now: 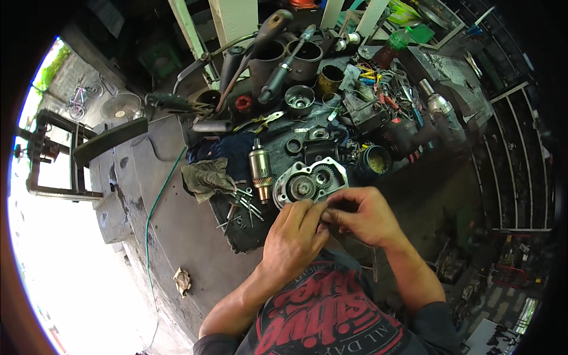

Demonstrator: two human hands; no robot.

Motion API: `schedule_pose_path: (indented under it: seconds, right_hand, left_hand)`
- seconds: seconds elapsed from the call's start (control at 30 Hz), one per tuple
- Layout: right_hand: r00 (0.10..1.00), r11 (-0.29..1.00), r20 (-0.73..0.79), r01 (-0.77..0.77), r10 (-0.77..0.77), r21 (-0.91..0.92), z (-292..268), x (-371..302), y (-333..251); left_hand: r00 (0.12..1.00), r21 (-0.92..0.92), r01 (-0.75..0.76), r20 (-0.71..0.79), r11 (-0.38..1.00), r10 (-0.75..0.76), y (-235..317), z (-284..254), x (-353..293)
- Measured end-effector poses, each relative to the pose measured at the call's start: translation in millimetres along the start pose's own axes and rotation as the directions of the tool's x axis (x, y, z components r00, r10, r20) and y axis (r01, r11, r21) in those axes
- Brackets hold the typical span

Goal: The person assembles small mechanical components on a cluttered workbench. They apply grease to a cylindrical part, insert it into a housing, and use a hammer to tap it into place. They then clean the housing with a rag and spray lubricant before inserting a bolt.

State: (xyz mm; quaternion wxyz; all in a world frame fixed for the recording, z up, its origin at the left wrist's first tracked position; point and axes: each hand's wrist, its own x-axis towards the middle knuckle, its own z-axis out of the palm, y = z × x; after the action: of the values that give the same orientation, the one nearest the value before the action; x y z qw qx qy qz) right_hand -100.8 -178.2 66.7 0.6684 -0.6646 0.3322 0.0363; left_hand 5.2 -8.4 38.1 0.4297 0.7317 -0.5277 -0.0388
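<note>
My left hand (292, 235) and my right hand (365, 216) meet in front of my chest, fingertips pinched together. Whatever sits between them is hidden or too small to name. Just beyond my fingers lies a cast metal gear housing (326, 189) with its gears facing up; my left fingers overlap its near edge. Left of it, a motor armature (260, 170) with a copper-coloured end lies lengthwise. Several long bolts (251, 207) lie loose by a grey-brown rag (206, 178).
Yellow-handled pliers (269, 118), a metal cup (299, 99) and a ring (294, 145) lie farther back. Dark cylinders (305, 56) stand behind them. Tools and wires (384, 94) crowd the right side, near a round can (377, 160). A green hose (152, 213) runs along the left.
</note>
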Motion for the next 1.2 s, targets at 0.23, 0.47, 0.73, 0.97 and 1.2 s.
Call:
schedule_pose_path:
  seconds: [0.23, 0.47, 0.73, 0.97, 1.2]
  right_hand:
    - [0.961, 0.843, 0.011, 0.249, -0.277, -0.477, -43.5, 57.9, -16.1]
    - [0.891, 0.654, 0.133, 0.412, -0.433, -0.634, -35.9, 74.1, -13.2]
    - [0.876, 0.556, 0.182, 0.432, -0.447, -0.711, -33.7, 76.4, -20.0]
    - [0.853, 0.525, 0.259, 0.49, -0.453, -0.696, -36.5, 88.0, -20.1]
    - [0.852, 0.579, 0.194, 0.48, -0.486, -0.658, -38.0, 90.6, -10.9]
  left_hand:
    - [0.949, -0.058, 0.256, -0.176, 0.965, -0.263, -1.3, 3.3, 24.8]
    - [0.72, -0.119, 0.629, -0.283, 0.768, -0.634, -20.8, -15.4, -22.0]
    - [0.604, -0.213, 0.713, -0.298, 0.668, -0.739, -41.8, -23.7, -52.4]
    - [0.626, -0.261, 0.678, -0.284, 0.687, -0.726, -49.1, -30.6, -50.3]
    - [0.604, -0.306, 0.693, -0.247, 0.652, -0.758, -54.0, -29.2, -47.7]
